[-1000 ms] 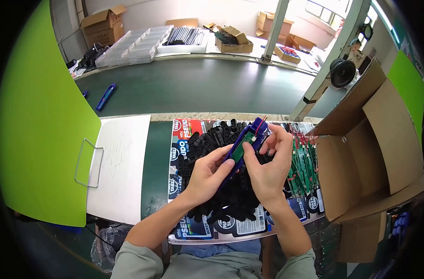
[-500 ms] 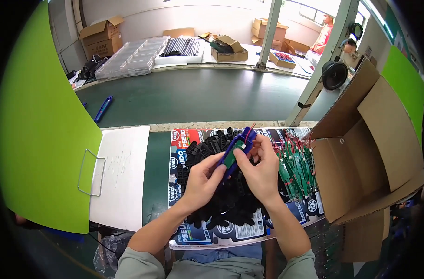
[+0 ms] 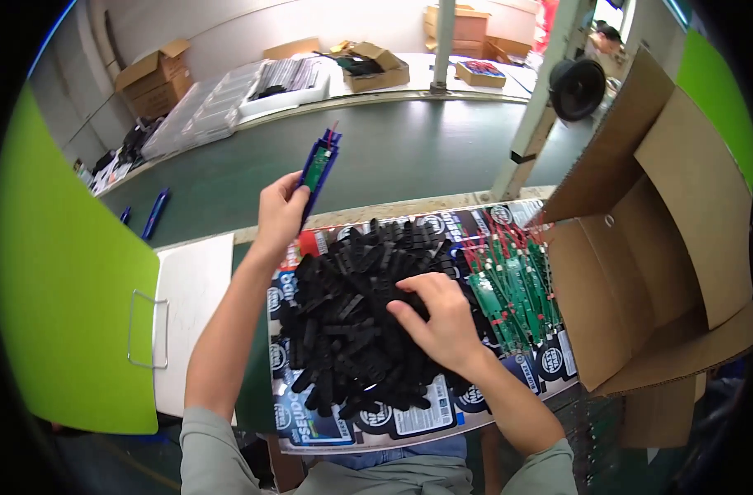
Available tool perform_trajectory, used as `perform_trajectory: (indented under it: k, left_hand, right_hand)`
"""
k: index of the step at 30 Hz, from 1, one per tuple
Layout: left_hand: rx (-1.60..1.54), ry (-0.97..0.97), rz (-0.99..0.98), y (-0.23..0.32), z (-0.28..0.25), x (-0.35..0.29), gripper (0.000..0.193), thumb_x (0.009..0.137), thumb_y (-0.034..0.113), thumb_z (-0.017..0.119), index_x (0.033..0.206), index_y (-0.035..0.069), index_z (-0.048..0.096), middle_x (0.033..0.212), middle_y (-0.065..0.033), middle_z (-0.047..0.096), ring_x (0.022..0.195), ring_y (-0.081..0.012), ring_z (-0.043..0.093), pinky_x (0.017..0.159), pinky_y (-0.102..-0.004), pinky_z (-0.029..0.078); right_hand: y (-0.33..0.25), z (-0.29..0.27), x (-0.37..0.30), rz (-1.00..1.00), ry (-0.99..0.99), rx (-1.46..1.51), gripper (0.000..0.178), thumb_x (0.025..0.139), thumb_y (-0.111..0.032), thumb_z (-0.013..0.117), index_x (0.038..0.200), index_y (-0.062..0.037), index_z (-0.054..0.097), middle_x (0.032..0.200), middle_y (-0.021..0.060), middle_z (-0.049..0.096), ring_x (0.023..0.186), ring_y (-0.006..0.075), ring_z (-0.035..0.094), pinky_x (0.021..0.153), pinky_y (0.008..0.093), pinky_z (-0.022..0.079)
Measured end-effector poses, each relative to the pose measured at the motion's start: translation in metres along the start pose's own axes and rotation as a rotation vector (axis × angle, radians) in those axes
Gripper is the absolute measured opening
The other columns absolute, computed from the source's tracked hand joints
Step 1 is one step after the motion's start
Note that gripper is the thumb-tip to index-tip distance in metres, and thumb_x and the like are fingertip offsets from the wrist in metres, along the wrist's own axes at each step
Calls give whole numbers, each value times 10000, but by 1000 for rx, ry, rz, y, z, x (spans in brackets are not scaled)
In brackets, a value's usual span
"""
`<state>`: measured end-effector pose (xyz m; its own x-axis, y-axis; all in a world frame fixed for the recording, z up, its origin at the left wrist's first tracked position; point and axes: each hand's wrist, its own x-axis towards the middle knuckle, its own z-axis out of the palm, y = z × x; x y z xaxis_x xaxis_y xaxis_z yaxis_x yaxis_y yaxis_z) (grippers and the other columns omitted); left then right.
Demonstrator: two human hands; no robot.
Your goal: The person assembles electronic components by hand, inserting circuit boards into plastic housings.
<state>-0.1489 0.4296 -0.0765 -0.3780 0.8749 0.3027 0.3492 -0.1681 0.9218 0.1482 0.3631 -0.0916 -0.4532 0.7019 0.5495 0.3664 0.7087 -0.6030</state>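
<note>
A blue casing [image 3: 326,172], green board [image 3: 316,167] already inside, is being gripped in the left hand [image 3: 281,208] by the dark bench [image 3: 409,148]; the right hand [image 3: 444,322] (nothing visibly grasped) is being held, fingers parted, over heaped black parts [image 3: 347,289], many loose boards [image 3: 518,289] lying unfitted.

Casing [image 3: 319,162]: one side covered by the left hand [image 3: 279,210]; marks on its board [image 3: 314,172] too small to tell.
Black parts [image 3: 343,330]: lower layers hidden; some beneath the right hand [image 3: 444,322], its outer fingers out of sight; contact uncertain.
Panel [image 3: 71,280]: outer edge lost in the dark rim.
Person in red [image 3: 545,23]: blurred, cut off above.
Sleeves [image 3: 215,454]: cut off below.
</note>
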Motion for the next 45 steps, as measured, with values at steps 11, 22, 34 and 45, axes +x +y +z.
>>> perform_trajectory:
  k: [11,22,34,45]
  left_hand:
    - [550,-245,72,-255,-139,245,387,950,117,538,1282,-74,592,1074,-87,677,953,-158,616,874,-281,472]
    - [666,-162,227,-198,-122,141,458,1041,285,489,1367,-33,532,1382,-160,571,1263,-247,537,1073,-337,382]
    - [520,-21,77,-153,-149,-26,417,1048,291,491,1277,-44,585,1260,-135,625,1136,-213,574,1028,-309,410]
    - [832,-56,208,-173,-161,-12,410,1046,320,483,1271,-1,601,1247,-148,648,1149,-250,592,1024,-322,416]
  right_hand:
    - [-2,19,5,-49,99,69,297,763,-275,780,865,-50,616,902,90,562,938,262,541,830,381,427]
    - [11,12,1,-57,252,-6,312,751,-287,786,812,-25,627,846,92,577,859,252,578,794,377,436]
    - [-52,-162,-185,-359,545,-226,66,858,-155,688,839,-93,680,916,83,651,757,238,628,603,344,485]
    - [127,-315,-552,1262,-114,-1290,320,848,-90,611,1168,-82,605,1050,115,599,1004,321,608,821,448,498]
